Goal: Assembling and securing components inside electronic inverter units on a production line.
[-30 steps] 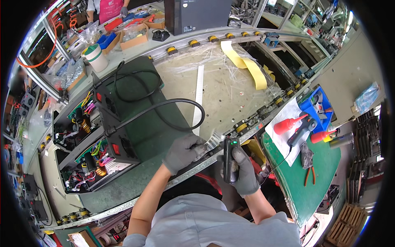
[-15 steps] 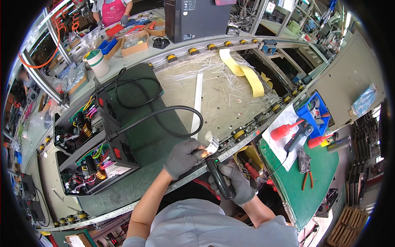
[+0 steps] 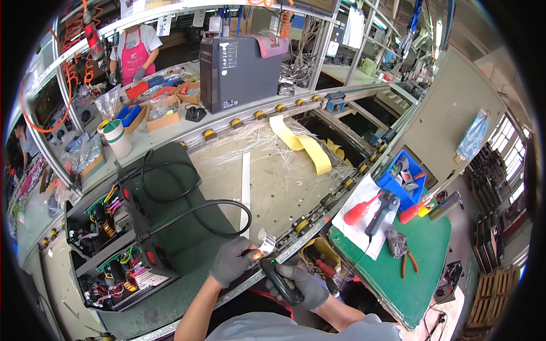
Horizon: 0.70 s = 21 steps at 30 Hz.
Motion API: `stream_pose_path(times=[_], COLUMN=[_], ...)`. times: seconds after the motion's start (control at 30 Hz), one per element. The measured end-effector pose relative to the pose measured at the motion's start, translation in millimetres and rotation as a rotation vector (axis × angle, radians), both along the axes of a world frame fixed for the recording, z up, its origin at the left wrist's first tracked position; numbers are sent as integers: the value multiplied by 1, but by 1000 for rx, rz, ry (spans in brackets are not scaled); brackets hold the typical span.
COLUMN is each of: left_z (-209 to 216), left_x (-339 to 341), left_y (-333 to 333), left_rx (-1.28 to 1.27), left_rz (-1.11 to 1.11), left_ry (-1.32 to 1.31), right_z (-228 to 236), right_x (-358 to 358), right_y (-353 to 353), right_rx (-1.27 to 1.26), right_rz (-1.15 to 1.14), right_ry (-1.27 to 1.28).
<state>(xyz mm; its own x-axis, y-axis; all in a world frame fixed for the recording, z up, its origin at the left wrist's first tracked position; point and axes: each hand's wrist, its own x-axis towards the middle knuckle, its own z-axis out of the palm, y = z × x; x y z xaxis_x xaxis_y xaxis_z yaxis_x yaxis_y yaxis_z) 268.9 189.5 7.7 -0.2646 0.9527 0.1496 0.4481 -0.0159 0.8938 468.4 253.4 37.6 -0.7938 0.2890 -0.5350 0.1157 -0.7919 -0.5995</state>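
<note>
In grey work gloves, both my hands are close together over the near rail of the bench. My left hand [image 3: 231, 262] is closed, pinching a curled white label [image 3: 267, 242] between thumb and fingers. An orange glow lights the fingertips there. My right hand [image 3: 306, 288] is wrapped round a black handheld barcode scanner [image 3: 282, 282] with a small green light, its head close to the label. Behind my left hand a thick black cable [image 3: 213, 202] loops from one of two open metal cases [image 3: 122, 278] holding wires and copper coils.
A yellow strip [image 3: 304, 148] and scattered white ties lie on the bench. At right, a green side table [image 3: 421, 273] holds a blue bin [image 3: 402, 179], red bottles, a corded dark tool and orange-handled pliers [image 3: 409, 265]. Beyond the roller rail stand a dark cabinet [image 3: 242, 74] and a co-worker [image 3: 135, 51].
The head view has tilted up and turned right, so the scene sits lower and further left. Both hands keep nearly the same pose, with the label and the scanner still held.
</note>
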Motion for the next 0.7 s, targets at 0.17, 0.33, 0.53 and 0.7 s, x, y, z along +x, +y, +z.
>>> stream_pose_path(times=[0.17,0.33,0.53,0.7], left_z=[2,2,7,6], left_x=[3,1,-2,-6], left_y=[-4,-5,0,2], left_rx=[12,-13,40,20], left_rz=[-6,16,11,-13], left_ry=[33,-5,-5,-29], right_z=[-2,1,13,10], right_x=[5,3,2,-1], right_y=[-6,-6,-3,0], right_rx=[5,-41,18,-111], right_rz=[1,-22,-28,-38], right_ry=[15,-20,41,63])
